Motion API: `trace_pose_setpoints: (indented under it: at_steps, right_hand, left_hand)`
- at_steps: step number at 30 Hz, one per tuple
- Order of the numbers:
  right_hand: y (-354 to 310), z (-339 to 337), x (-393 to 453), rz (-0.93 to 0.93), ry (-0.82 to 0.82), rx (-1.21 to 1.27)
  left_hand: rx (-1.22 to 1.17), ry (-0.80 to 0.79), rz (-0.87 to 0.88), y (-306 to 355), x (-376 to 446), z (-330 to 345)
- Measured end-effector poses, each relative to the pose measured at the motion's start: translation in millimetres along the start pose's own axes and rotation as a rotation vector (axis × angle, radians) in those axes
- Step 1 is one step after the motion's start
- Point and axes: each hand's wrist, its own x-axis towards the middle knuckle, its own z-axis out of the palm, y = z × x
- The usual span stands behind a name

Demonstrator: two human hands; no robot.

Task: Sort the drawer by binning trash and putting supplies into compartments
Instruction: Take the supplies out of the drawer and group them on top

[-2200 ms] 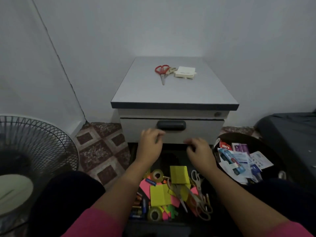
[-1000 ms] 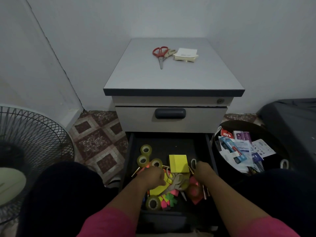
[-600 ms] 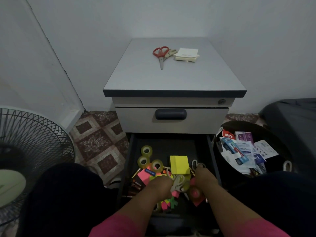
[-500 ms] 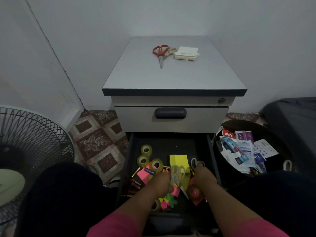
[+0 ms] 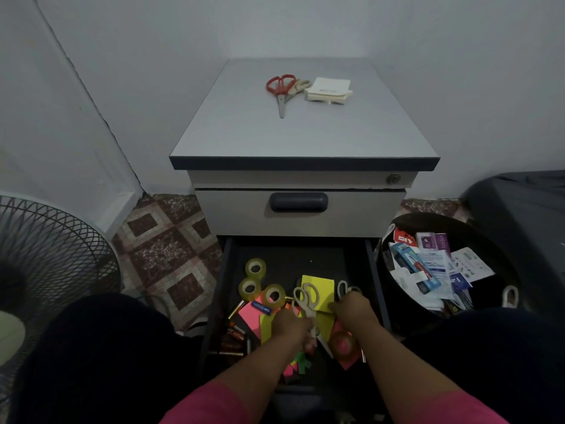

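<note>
Wire fan guard (image 5: 46, 258) at left, patterned floor tiles (image 5: 165, 249)

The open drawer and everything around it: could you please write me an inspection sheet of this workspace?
Surface: open bottom drawer, dark inside; no dividers visible.
Job's things: beige scissors, three clear tape rolls, yellow sticky pad, pink notes, batteries, all loose together. Black bin at right holds wrappers and papers.
Clutter: red scissors and a pale notepad on the cabinet top.
Grippers: left hand grips the beige scissors near the blades; right hand reaches in at the sticky pad, its grip hidden.
Cables: nothing seen.
Surroundings: fan at left, tiled floor, white walls.
</note>
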Motion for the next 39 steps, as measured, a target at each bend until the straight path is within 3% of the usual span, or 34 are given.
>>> trace_pose_setpoints:
  at_steps: [8, 17, 26, 32, 39]
  right_hand:
    - [5.0, 3.4, 7.6, 0.075, -0.036, 0.099]
    - [7.7, 4.9, 9.4, 0.125, -0.034, 0.178]
    - [0.9, 5.1, 8.5, 0.158, -0.134, 0.321]
    - [-1.7, 9.3, 7.9, 0.024, 0.013, -0.049]
    - [-0.6, 15.3, 13.7, -0.024, -0.021, -0.116]
  left_hand:
    - [-0.137, 0.008, -0.112, -3.7, -6.2, 15.0]
    - [-0.044, -0.023, -0.149, -14.0, -6.0, 27.9]
    - [0.048, -0.045, -0.138, -17.6, -2.2, 27.8]
    - [-0.012, -0.024, -0.163, -22.1, 2.2, 24.8]
    - [0.056, -0.015, -0.076, -15.9, -7.9, 12.5]
